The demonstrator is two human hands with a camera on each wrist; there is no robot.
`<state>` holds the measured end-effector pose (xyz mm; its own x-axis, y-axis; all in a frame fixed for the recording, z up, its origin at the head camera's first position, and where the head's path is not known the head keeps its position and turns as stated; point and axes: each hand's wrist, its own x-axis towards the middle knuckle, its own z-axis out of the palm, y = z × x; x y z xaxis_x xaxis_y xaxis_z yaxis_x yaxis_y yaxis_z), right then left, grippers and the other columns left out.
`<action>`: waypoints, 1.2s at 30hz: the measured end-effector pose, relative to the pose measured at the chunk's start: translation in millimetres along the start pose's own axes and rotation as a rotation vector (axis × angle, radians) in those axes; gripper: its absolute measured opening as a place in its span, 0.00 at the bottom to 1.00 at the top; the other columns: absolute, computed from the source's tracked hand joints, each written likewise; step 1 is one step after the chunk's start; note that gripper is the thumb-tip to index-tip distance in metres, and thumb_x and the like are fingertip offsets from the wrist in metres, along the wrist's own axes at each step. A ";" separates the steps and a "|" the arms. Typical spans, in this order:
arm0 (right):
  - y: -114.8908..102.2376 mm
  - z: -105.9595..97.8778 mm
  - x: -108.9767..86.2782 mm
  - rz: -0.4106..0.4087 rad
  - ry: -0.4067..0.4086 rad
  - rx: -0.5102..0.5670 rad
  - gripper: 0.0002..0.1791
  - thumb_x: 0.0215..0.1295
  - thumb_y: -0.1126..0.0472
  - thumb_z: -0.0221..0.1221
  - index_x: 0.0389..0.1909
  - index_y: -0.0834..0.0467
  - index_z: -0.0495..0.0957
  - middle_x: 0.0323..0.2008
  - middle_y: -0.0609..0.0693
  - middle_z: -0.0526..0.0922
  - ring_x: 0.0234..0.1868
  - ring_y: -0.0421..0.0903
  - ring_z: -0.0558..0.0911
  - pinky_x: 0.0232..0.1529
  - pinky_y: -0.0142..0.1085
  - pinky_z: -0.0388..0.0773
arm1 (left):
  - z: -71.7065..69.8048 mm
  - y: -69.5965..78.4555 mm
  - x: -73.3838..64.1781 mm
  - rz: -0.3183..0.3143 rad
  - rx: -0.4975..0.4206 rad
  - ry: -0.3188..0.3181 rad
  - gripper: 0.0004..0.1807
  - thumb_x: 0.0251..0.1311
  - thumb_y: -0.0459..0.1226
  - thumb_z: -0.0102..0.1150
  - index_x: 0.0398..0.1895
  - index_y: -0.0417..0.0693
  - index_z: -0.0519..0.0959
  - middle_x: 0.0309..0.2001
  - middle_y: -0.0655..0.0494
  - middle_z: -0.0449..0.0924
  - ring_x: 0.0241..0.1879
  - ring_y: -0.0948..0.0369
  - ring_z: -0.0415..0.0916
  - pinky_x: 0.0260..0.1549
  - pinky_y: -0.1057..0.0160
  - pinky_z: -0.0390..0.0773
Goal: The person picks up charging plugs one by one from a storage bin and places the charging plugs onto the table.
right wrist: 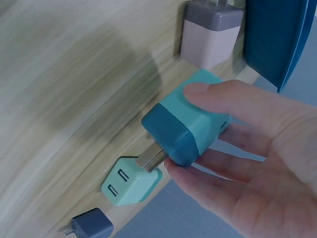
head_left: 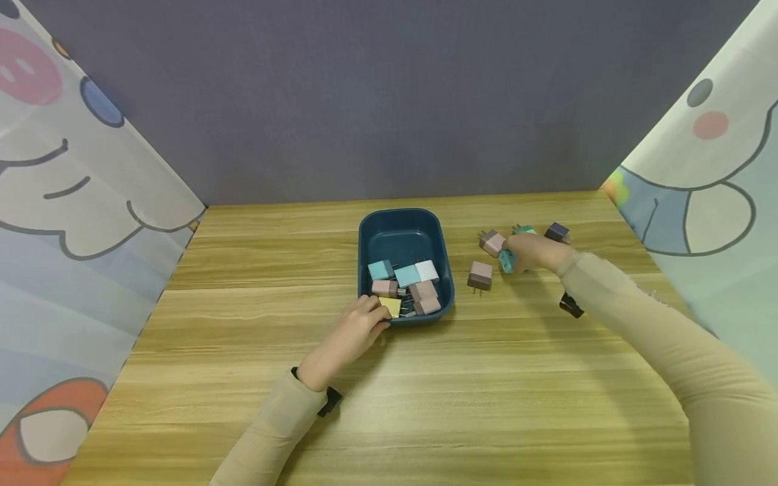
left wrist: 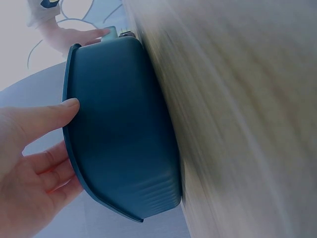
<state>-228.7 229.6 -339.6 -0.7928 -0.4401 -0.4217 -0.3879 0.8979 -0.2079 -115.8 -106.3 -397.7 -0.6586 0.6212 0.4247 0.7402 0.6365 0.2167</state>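
Observation:
My right hand [head_left: 535, 251] pinches a teal USB charger [right wrist: 185, 119] between thumb and fingers, its metal prongs sticking out. Around it on the table lie a green charger [right wrist: 130, 182], a dark blue charger [right wrist: 93, 223] and two pink-and-brown chargers, one of them the near pink charger [head_left: 480, 275]. With thumb outside and fingers over the rim, my left hand [head_left: 355, 325] grips the near-left corner of a dark blue plastic bin [left wrist: 111, 114]. Inside the bin sit several chargers: blue, white, pink and a yellow charger [head_left: 391, 307] partly covered by the left fingers.
The bin stands mid-table on a wood-grain tabletop [head_left: 255, 270]. A grey panel [head_left: 389, 101] rises behind the table. Cartoon-printed cloth [head_left: 699, 169] hangs at both sides.

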 end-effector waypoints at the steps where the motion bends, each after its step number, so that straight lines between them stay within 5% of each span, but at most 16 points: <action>1: 0.7 0.5 0.3 0.004 -0.003 -0.002 0.26 0.47 0.74 0.59 0.50 0.76 0.67 0.26 0.53 0.71 0.23 0.45 0.64 0.24 0.33 0.59 | 0.1 0.0 0.0 0.000 0.002 0.000 0.05 0.46 0.31 0.64 0.25 0.45 0.77 0.24 0.57 0.68 0.25 0.62 0.64 0.26 0.66 0.65; 10: 8.8 8.8 5.2 -0.026 -0.005 -0.035 0.25 0.46 0.75 0.59 0.49 0.74 0.70 0.36 0.60 0.78 0.25 0.45 0.66 0.25 0.33 0.60 | -0.5 -0.3 0.3 0.004 0.001 0.001 0.05 0.46 0.31 0.64 0.26 0.45 0.78 0.25 0.57 0.68 0.25 0.62 0.63 0.26 0.66 0.65; 16: 9.5 12.9 5.0 0.016 -0.036 0.035 0.29 0.46 0.76 0.59 0.54 0.72 0.66 0.42 0.65 0.76 0.23 0.45 0.67 0.23 0.32 0.62 | -1.3 0.0 0.4 0.008 -0.007 0.001 0.05 0.46 0.31 0.64 0.26 0.45 0.78 0.25 0.56 0.68 0.25 0.62 0.64 0.26 0.66 0.65; 24: 12.4 19.9 6.3 -0.004 -0.017 0.001 0.28 0.48 0.72 0.61 0.53 0.71 0.67 0.48 0.68 0.72 0.36 0.51 0.76 0.27 0.34 0.68 | 0.4 -1.1 -1.1 0.022 -0.008 -0.002 0.05 0.47 0.31 0.64 0.26 0.46 0.77 0.24 0.57 0.67 0.26 0.62 0.63 0.27 0.65 0.65; 29: 12.6 22.5 6.7 -0.012 -0.012 0.023 0.28 0.48 0.72 0.61 0.53 0.73 0.66 0.47 0.69 0.72 0.39 0.56 0.77 0.29 0.36 0.72 | -0.2 -0.8 -1.2 0.022 -0.014 -0.005 0.04 0.48 0.31 0.63 0.25 0.46 0.77 0.24 0.57 0.67 0.26 0.62 0.63 0.27 0.65 0.65; 36: 14.0 26.1 9.2 -0.007 0.000 0.003 0.27 0.48 0.72 0.61 0.51 0.74 0.67 0.44 0.67 0.74 0.32 0.48 0.75 0.26 0.34 0.67 | 0.2 -0.8 -0.9 0.016 -0.010 -0.003 0.04 0.48 0.31 0.63 0.25 0.46 0.77 0.24 0.57 0.68 0.25 0.62 0.63 0.27 0.66 0.65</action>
<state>-229.2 238.1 -369.4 -0.7899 -0.4461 -0.4207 -0.3920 0.8950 -0.2130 -115.8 -107.3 -398.4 -0.6468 0.6331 0.4252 0.7522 0.6215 0.2189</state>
